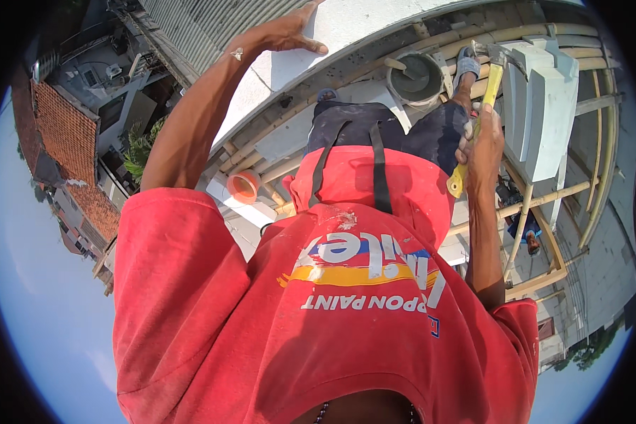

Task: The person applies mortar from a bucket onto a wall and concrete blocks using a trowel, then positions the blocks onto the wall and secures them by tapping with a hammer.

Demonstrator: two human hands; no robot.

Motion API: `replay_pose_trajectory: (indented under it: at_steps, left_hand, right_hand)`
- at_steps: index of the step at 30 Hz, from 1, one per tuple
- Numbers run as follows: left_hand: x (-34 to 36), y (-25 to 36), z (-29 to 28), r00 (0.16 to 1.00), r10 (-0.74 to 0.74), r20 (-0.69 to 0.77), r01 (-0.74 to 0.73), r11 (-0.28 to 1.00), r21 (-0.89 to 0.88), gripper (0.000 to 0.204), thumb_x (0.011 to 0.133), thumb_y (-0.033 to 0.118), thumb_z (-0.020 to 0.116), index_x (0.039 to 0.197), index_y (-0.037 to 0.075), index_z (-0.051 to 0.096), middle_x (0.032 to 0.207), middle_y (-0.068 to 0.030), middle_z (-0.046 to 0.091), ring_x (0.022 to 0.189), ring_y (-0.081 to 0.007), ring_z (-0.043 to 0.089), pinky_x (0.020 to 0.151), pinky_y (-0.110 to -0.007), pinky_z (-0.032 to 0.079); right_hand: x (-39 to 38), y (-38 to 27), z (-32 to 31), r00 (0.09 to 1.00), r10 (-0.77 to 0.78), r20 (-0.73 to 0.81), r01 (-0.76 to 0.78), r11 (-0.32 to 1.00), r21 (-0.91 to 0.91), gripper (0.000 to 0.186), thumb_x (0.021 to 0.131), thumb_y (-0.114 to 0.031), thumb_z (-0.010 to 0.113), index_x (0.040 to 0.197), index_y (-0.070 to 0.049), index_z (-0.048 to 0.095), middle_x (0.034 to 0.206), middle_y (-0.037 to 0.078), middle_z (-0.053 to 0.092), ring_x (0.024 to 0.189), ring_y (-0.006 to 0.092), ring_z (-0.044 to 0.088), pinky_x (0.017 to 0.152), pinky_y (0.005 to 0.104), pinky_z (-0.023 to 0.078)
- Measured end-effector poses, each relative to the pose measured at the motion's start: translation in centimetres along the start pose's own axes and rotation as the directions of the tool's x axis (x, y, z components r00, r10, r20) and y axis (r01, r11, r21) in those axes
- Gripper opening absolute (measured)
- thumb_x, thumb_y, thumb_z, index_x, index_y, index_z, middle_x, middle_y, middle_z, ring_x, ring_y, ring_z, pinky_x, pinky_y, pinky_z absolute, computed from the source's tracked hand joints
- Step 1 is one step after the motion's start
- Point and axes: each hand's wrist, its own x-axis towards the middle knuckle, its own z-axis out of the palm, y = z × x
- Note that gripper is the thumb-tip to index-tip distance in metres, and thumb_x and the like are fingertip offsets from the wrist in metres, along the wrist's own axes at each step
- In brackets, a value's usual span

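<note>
In the head view, we see the hammer (492,85) in the right hand (484,138), off to the right of the body. Its long axis runs away from us, slanting slightly right; the metal head is at the far end, and the rounded butt points back toward the red shirt (332,275). The fingers close around the middle of the handle, so the head sticks out beyond the fist and the butt shows behind it. The left hand (290,34) is empty, thumb spread, over the smooth white ledge (346,28).

The handle is bright yellow, with a hole near its butt. Just beside the hammer head we find flat, angular pale slabs (544,120). Round bamboo poles (596,184) form a frame, and a round bucket (425,105) contains grey paste. A ribbed grey roof (212,28) lies beyond the ledge.
</note>
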Motion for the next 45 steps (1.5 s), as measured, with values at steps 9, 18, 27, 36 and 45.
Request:
replay_pose_trajectory:
  at_steps: [9,18,27,36,45]
  left_hand:
    - [-2.6,2.7,-2.5,0.999,0.018,-0.026,-0.024,0.975,-0.222,0.134,0.06,0.076,0.08,0.16,0.008,0.023,0.154,-0.0304,0.038,0.14,-0.0442,0.044,0.117,-0.056,0.037]
    - [-7.6,-4.1,0.2,0.975,-0.146,-0.165,0.108,0.97,-0.22,0.11,0.073,0.083,0.066,0.156,0.018,0.039,0.154,-0.0259,0.043,0.142,-0.0413,0.044,0.118,-0.048,0.038]
    - [-9.1,-2.9,1.1,0.981,-0.195,0.002,0.183,0.916,-0.357,0.118,0.065,0.077,0.077,0.155,0.01,0.041,0.131,-0.0274,0.063,0.114,-0.0405,0.066,0.098,-0.053,0.053]
    - [-9.3,-4.6,0.7,0.993,-0.097,-0.074,0.079,0.973,-0.215,0.121,0.068,0.079,0.074,0.155,0.004,0.037,0.134,-0.0337,0.058,0.113,-0.0474,0.065,0.095,-0.057,0.054]
    - [-2.7,1.4,-1.9,0.989,-0.039,-0.146,-0.025,0.911,-0.412,0.118,0.076,0.08,0.066,0.154,-0.002,0.035,0.152,-0.0339,0.04,0.143,-0.0486,0.038,0.117,-0.055,0.033]
  right_hand:
    - [-1.3,-9.3,3.2,0.672,-0.739,0.058,0.66,0.561,-0.499,0.042,0.109,-0.041,0.048,0.119,-0.003,0.061,0.072,-0.003,0.044,0.057,0.0044,0.04,0.05,0.0236,0.033]
    - [-3.3,-2.9,1.9,0.809,0.442,0.387,-0.486,0.874,0.02,0.033,0.105,-0.034,0.054,0.114,-0.002,0.056,0.065,-0.002,0.043,0.044,0.0043,0.035,0.038,0.02,0.03]
    - [3.9,14.3,20.2,0.535,0.603,0.592,-0.825,0.223,0.519,0.022,0.104,-0.015,0.046,0.084,-0.007,0.042,0.056,-0.002,0.033,0.042,0.0112,0.032,0.04,0.0253,0.029]
    - [2.4,16.8,24.3,0.522,0.518,0.678,-0.842,0.187,0.506,0.018,0.105,-0.021,0.051,0.106,-0.004,0.045,0.064,-0.001,0.04,0.044,0.0079,0.033,0.04,0.0239,0.031]
    - [-1.7,9.6,12.0,0.832,0.471,0.293,-0.506,0.861,0.052,0.029,0.106,-0.031,0.05,0.105,-0.003,0.047,0.066,0.004,0.046,0.046,0.0158,0.044,0.043,0.0333,0.038]
